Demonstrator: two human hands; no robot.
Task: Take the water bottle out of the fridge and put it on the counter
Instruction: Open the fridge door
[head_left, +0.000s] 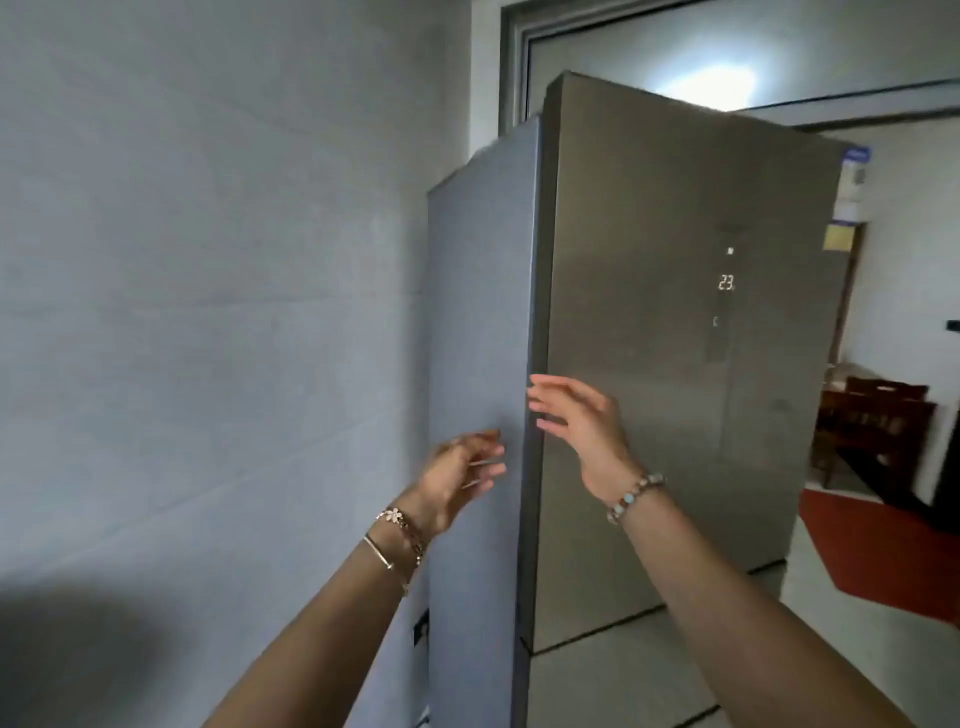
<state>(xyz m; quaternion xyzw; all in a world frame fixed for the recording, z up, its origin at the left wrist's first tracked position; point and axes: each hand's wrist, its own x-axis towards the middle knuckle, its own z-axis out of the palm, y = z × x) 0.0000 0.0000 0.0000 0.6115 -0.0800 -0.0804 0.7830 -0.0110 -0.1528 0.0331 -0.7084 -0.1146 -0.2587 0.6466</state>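
Note:
A tall grey fridge (675, 364) fills the middle and right of the view, its doors shut, with a lit display reading 23 on the front. My right hand (576, 415) is raised with fingers spread, its fingertips at the left edge of the fridge door. Lower and to the left, my left hand (460, 475) is held up in front of the fridge's side panel (478, 312), fingers loosely apart and holding nothing. Both wrists wear bracelets. No water bottle and no counter are in sight.
A pale tiled wall (208, 312) stands close on the left of the fridge. To the right, a doorway opens to a room with dark wooden chairs (878, 415) and a red floor area (883, 556). Stickers (849, 192) sit at the fridge's upper right corner.

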